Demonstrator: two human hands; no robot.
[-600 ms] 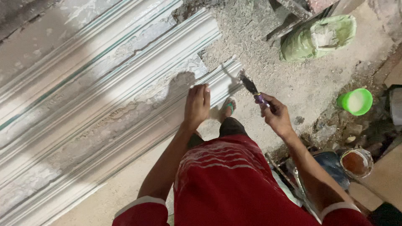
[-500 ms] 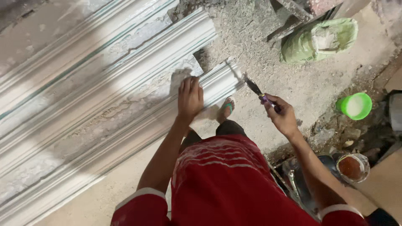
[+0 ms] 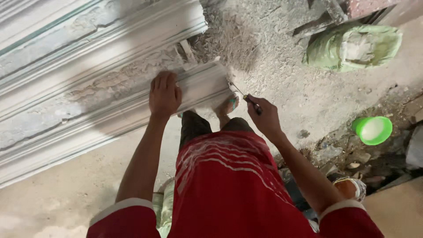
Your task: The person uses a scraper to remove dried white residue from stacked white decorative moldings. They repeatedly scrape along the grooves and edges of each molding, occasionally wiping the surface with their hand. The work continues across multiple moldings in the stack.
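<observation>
Two hands at white moulding (image 3: 110, 88), green sack (image 3: 352, 46), green bowl (image 3: 372, 130) nearby

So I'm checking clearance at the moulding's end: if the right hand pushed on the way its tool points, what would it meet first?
Probably the end of the white moulding: the right hand aims its thin tool there, tip about touching, though depth is unclear.

We saw open dusty floor (image 3: 282, 66) far right of moulding (image 3: 88, 101); green sack (image 3: 352, 44) blocked far right corner, green bowl (image 3: 372, 130) and rubble (image 3: 352, 154) crowded right edge.
</observation>
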